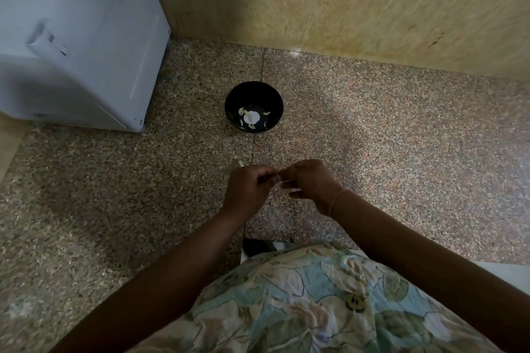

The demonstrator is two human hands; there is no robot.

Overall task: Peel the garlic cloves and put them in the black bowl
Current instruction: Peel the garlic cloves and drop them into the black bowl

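Left hand (246, 189) and right hand (309, 183) meet above speckled stone counter (401, 137). Fingers of both curled, pinching small pale garlic clove (280, 180) between fingertips; clove mostly hidden. Black bowl (258, 92) stands beyond hands, well apart, with peeled cloves (249, 117) inside.

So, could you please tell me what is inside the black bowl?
Several pale garlic cloves lie on the bottom of the black bowl. Nothing covers them, though whether any hide beneath others cannot be told.
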